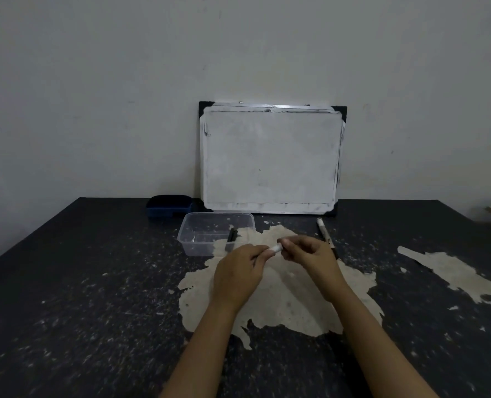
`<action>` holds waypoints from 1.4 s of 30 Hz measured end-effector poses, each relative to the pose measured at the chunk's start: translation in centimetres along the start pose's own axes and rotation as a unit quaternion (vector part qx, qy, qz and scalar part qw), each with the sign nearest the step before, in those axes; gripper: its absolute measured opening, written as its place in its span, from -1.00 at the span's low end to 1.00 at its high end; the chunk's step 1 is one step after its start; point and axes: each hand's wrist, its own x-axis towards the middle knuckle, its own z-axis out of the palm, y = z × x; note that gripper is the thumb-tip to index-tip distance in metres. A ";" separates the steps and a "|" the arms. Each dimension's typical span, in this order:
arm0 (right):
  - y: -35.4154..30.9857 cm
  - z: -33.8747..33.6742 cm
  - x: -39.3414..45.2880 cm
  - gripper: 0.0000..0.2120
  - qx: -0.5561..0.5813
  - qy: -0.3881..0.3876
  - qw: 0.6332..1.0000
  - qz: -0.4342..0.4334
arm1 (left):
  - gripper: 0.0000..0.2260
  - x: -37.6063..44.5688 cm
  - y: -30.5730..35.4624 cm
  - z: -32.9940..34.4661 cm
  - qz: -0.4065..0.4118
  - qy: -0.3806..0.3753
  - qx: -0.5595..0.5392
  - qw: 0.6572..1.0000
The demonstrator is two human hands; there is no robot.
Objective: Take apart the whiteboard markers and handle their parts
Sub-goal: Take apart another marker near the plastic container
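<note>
A white whiteboard marker (276, 249) is held level above the table between both hands. My left hand (238, 272) grips its left end, and my right hand (310, 254) pinches its right end. Most of the marker is hidden by my fingers. Another marker (324, 231) lies on the table just behind my right hand, pointing away from me. A clear plastic container (210, 225) stands to the left of it, with two dark marker parts (231, 237) inside near its right wall.
A whiteboard (270, 159) leans against the wall at the back of the dark table (80, 297). A dark blue eraser (169, 206) sits left of it. The tabletop has large pale worn patches (281, 305) under my hands.
</note>
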 end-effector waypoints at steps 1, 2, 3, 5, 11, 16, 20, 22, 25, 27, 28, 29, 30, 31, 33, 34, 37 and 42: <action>-0.2 0.1 -0.1 -0.80 0.024 0.007 1.000 -0.017 | -0.75 0.3 0.1 0.1 -0.040 -0.011 -0.066 0.997; -0.4 0.2 -0.1 -0.79 0.039 0.017 0.998 -0.037 | -0.75 0.5 0.1 0.3 -0.074 -0.015 -0.128 0.989; -0.5 0.3 -0.1 -0.78 0.043 0.026 0.997 -0.055 | -0.74 0.7 0.0 0.4 -0.097 -0.016 -0.176 0.979; -0.6 0.6 -0.1 -0.77 0.042 0.035 0.996 -0.070 | -0.72 0.7 0.1 0.5 -0.113 -0.024 -0.222 0.968; 0.0 0.9 -0.1 -0.82 0.014 0.068 0.996 -0.059 | -0.71 0.3 0.2 0.9 -0.129 -0.037 -0.238 0.962; -0.6 0.2 0.4 -0.91 0.038 0.050 0.996 -0.059 | -0.68 0.5 1.9 1.0 -0.175 -0.101 -0.350 0.915; -0.4 -1.5 0.7 -0.90 0.038 0.095 0.993 -0.052 | -0.73 0.2 2.7 1.7 -0.179 -0.173 -0.387 0.888; -0.3 -2.0 0.8 -0.89 0.022 0.092 0.994 -0.046 | -0.80 -0.2 2.7 2.3 -0.164 -0.204 -0.366 0.893; 0.0 -2.8 0.7 -0.87 -0.005 0.075 0.996 -0.041 | -0.83 -0.2 2.5 3.2 -0.167 -0.205 -0.356 0.896; 0.8 -4.0 1.0 -0.87 -0.070 0.130 0.988 -0.038 | -0.84 0.0 2.2 3.8 -0.198 -0.177 -0.365 0.892; 1.4 -4.7 1.1 -0.87 -0.106 0.164 0.980 -0.033 | -0.84 0.3 2.2 4.1 -0.214 -0.163 -0.368 0.890; 1.9 -5.4 1.2 -0.86 -0.133 0.195 0.971 -0.027 | -0.84 0.7 2.2 4.5 -0.227 -0.151 -0.367 0.889; 2.3 -6.0 1.2 -0.86 -0.146 0.217 0.965 -0.019 | -0.84 1.2 2.3 4.8 -0.234 -0.143 -0.366 0.889; 2.5 -6.5 1.1 -0.88 -0.148 0.226 0.963 -0.010 | -0.84 1.8 2.6 5.2 -0.240 -0.137 -0.364 0.889; 2.7 -7.3 0.9 -0.93 -0.126 0.216 0.968 0.001 | -0.84 3.6 3.5 6.2 -0.258 -0.123 -0.368 0.885; 2.7 -7.6 0.9 -0.88 -0.106 0.202 0.974 0.005 | -0.82 4.7 4.1 6.9 -0.273 -0.114 -0.379 0.877; 2.3 -7.7 0.9 -0.79 -0.036 0.146 0.989 0.002 | -0.81 8.0 6.5 8.7 -0.294 -0.108 -0.424 0.850; 2.4 -8.1 1.2 -0.93 -0.002 0.175 0.985 -0.005 | -0.88 12.2 9.2 11.8 -0.270 -0.120 -0.394 0.870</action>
